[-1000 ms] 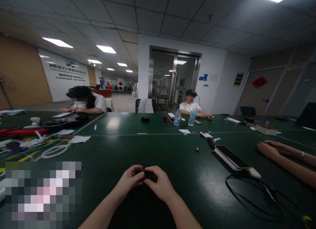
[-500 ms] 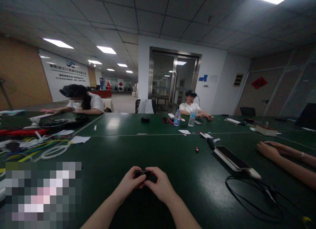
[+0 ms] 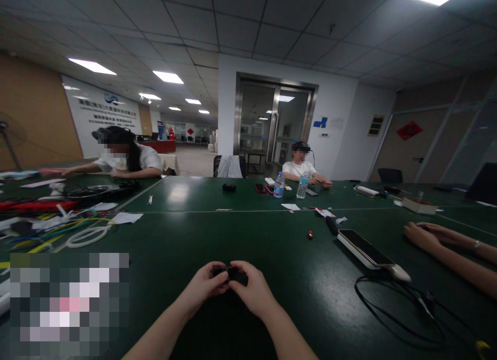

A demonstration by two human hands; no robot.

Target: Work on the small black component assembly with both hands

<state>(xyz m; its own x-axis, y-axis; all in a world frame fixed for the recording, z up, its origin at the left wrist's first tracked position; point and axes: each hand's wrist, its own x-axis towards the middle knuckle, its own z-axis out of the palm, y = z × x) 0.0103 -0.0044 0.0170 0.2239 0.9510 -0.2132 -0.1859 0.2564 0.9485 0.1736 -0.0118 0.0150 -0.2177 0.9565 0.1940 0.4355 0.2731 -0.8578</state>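
Observation:
Both hands meet over the near middle of the green table, around a small black object [image 3: 222, 270] whose kind I cannot make out. My left hand [image 3: 204, 286] is closed on it, thumb on the near side and fingers behind. At its right end, the thumb and fingers of my right hand [image 3: 251, 288] are curled in and seem to touch it. The fingers cover much of the object.
A phone-like device [image 3: 365, 248] and black cable [image 3: 359, 293] lie right, near another person's hands [image 3: 427, 236]. Tangled wires [image 3: 87, 236] lie left. Farther back stand water bottles [image 3: 278, 185] and a black box [image 3: 229, 188]. Two people sit across the table [image 3: 186, 194].
Less of the black object shows between my right thumb and fingers than before. My hands stay nearly in place. The person at far left has shifted an arm outward.

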